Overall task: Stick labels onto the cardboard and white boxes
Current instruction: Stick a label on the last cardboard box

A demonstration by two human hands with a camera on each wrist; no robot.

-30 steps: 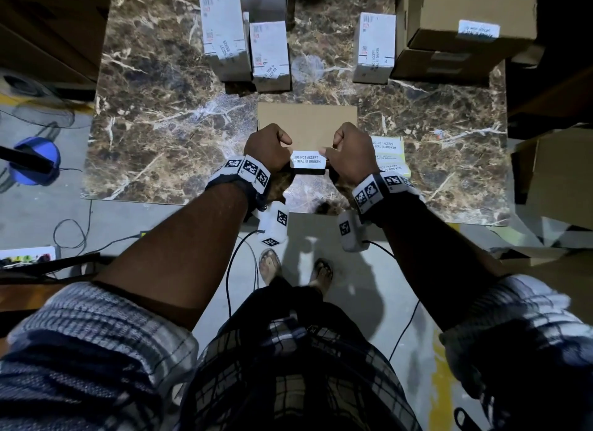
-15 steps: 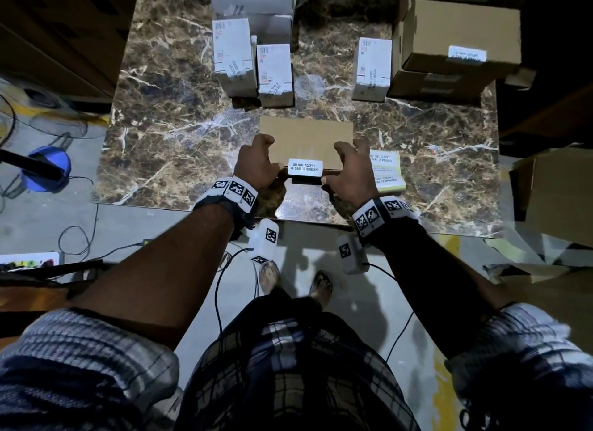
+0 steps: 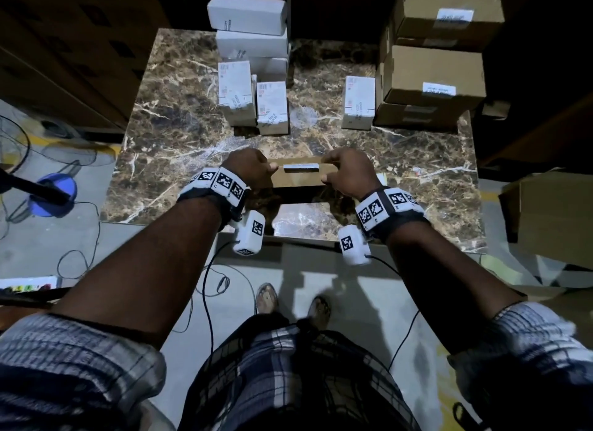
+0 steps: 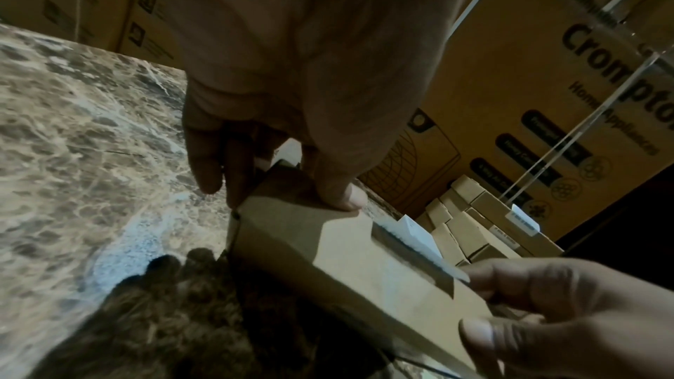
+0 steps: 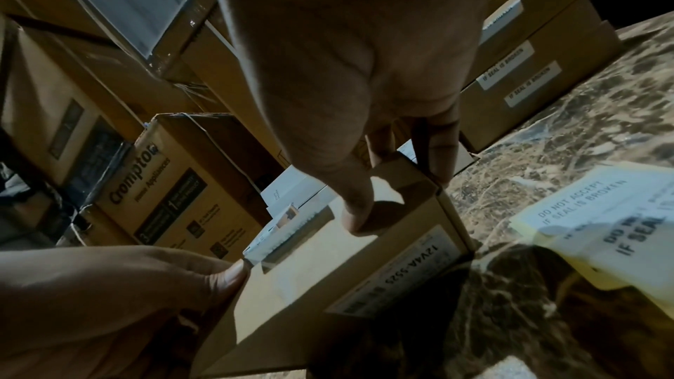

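Marble tabletop [image 3: 179, 148] carries a flat cardboard box [image 3: 296, 181] near its front edge. Left hand [image 3: 248, 170] grips the box's left end; a white label [image 3: 301, 167] lies on top; right hand [image 3: 348, 173] grips the right end.

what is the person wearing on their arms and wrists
Both forearms are bare, with checked blue-grey and white sleeves rolled up near the elbows. The left hand and right hand are bare. Each wrist carries a dark band faced with white squares printed with black square markers. Under each wrist hangs a white camera pod bearing the same markers, with a thin black cable trailing down.
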